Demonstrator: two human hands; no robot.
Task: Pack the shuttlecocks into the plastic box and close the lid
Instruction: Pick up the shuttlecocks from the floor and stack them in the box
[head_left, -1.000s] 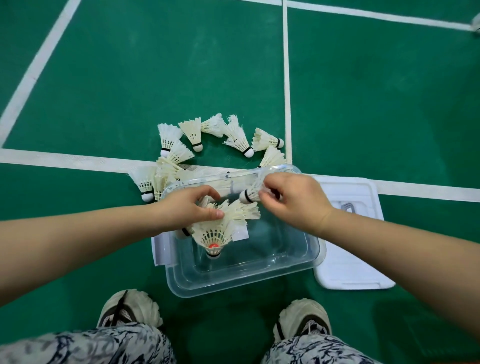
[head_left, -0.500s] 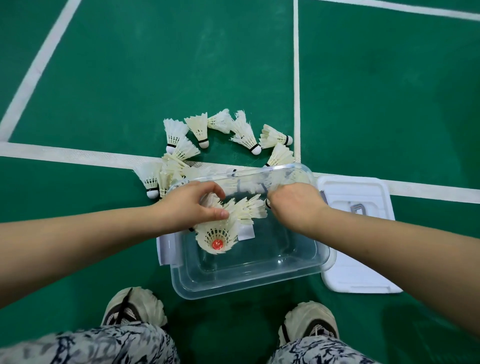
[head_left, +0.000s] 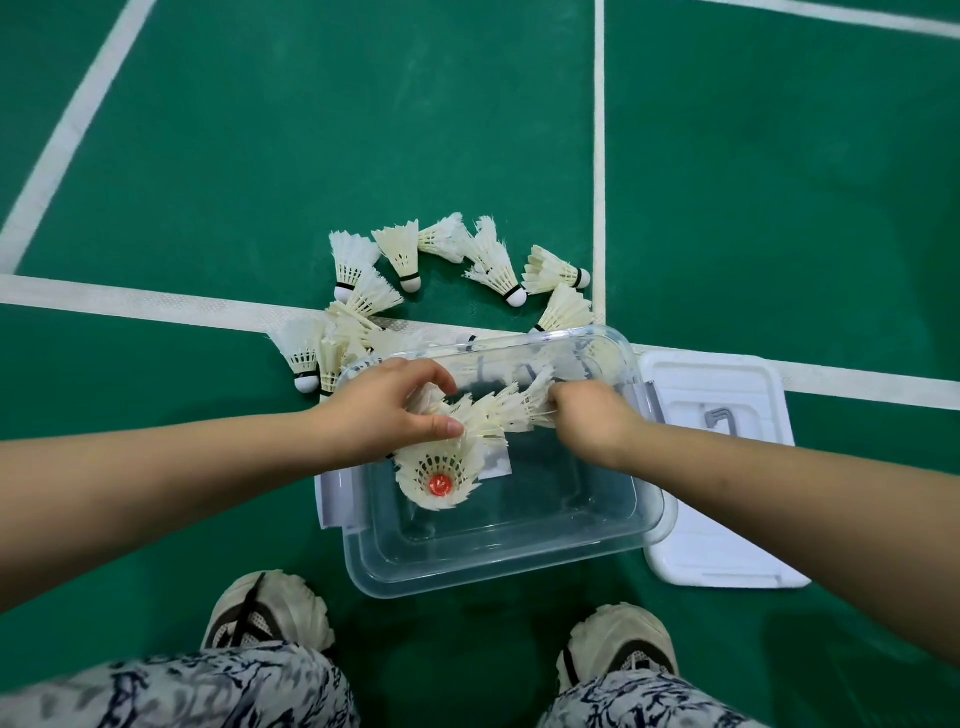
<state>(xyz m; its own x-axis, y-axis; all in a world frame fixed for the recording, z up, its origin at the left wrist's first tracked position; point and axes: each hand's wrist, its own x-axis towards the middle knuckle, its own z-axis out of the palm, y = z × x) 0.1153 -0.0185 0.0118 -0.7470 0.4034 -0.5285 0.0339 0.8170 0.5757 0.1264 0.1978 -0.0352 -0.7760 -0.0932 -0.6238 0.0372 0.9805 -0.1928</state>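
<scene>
A clear plastic box (head_left: 519, 566) stands open on the green floor in front of my feet. Inside it, at the far left, lie several white shuttlecocks in a row (head_left: 493, 415); the nearest one (head_left: 439, 480) faces me and shows a red spot in its cup. My left hand (head_left: 389, 410) is shut on the left end of that row. My right hand (head_left: 587, 421) reaches into the box and grips a shuttlecock at the row's right end. Several more shuttlecocks (head_left: 488, 260) lie in an arc on the floor beyond the box. The white lid (head_left: 727, 499) lies flat to the right.
White court lines (head_left: 156, 304) cross the floor behind the box, one running away from me (head_left: 600, 156). My two shoes, left (head_left: 270, 608) and right (head_left: 618, 644), and patterned trouser legs sit just behind the box's near edge.
My right hand has come down from the box's far rim into the box with its shuttlecock, joining it to the row. My left hand has stayed on the row.
</scene>
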